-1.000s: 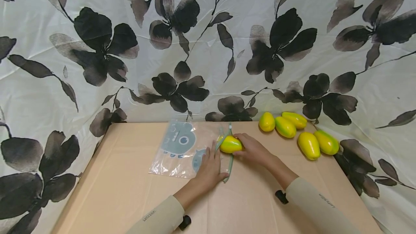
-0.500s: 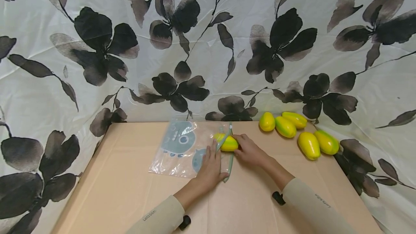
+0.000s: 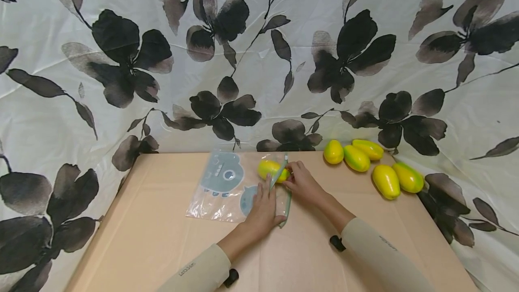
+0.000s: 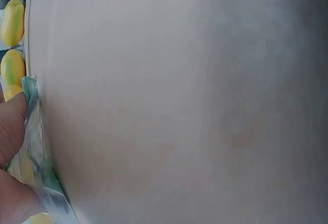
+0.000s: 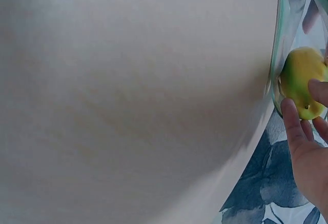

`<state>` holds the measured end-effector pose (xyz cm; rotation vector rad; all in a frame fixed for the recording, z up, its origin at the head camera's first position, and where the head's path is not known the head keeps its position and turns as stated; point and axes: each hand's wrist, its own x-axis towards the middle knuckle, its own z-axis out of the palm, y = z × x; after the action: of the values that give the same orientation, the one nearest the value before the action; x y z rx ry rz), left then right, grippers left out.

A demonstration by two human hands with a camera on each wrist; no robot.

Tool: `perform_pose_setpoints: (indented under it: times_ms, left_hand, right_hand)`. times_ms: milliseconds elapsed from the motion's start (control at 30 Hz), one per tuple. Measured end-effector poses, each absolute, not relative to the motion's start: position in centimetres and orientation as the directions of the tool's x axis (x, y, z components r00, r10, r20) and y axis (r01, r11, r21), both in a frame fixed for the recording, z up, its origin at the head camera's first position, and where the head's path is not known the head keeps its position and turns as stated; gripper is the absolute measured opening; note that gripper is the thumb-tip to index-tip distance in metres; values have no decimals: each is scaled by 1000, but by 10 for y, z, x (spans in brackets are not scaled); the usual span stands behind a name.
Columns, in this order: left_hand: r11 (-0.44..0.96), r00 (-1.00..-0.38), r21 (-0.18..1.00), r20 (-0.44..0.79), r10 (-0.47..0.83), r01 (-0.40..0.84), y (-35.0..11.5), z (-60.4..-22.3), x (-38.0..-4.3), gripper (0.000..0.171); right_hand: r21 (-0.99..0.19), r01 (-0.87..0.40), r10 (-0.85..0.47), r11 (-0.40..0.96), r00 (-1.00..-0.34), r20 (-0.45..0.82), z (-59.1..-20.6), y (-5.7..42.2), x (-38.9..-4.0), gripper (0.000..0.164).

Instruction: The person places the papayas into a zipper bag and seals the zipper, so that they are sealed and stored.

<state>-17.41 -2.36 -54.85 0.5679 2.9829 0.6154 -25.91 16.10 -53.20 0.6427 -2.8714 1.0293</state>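
A yellow-green mango [image 3: 268, 169] lies mostly inside a clear zip bag [image 3: 220, 204] printed with blue-grey cartoon figures. The bag's green mouth strip bends up across the mango. My left hand [image 3: 261, 213] holds the bag beside its mouth, fingers stretched over the plastic and thumb at the strip. In the left wrist view, that thumb [image 4: 11, 129] shows against the strip. My right hand [image 3: 304, 184] grips the mango's near end at the bag's mouth. The right wrist view shows its thumb and fingers spread around the mango [image 5: 302, 78].
Several more mangoes [image 3: 385, 181] lie grouped at the right back corner of the tan cardboard table [image 3: 154, 247]. A white cloth [image 3: 284, 102] with dark flowers hangs behind and drapes along the sides.
My right hand has moved left, and the mango has slid left, deeper past the mouth strip into the bag. The left hand has stayed in place.
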Motion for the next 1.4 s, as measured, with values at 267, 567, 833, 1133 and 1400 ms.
perform_pose_setpoints:
  times_ms: [267, 567, 833, 1133, 1400]
  left_hand:
    - [850, -930, 394, 41, 365, 351, -25, -549, -175, 110]
    - [846, -927, 395, 44, 371, 357, -25, -549, -175, 111]
    - [835, -928, 425, 37, 370, 350, -25, -548, -175, 111]
    - [836, -927, 423, 25, 375, 350, -23, -547, -176, 110]
    - [839, -929, 422, 24, 369, 344, -23, -547, -176, 110]
  right_hand:
    - [-616, -352, -327, 705, -932, 159, -533, 155, -261, 43]
    - [-634, -372, -308, 678, -927, 215, -530, 146, -260, 34]
    - [-654, -326, -309, 683, -940, 146, -524, 151, -255, 40]
    - [-680, -315, -306, 662, -942, 138, -515, 183, -245, 48]
    - [-697, -257, -256, 669, -961, 109, -510, 225, -233, 55]
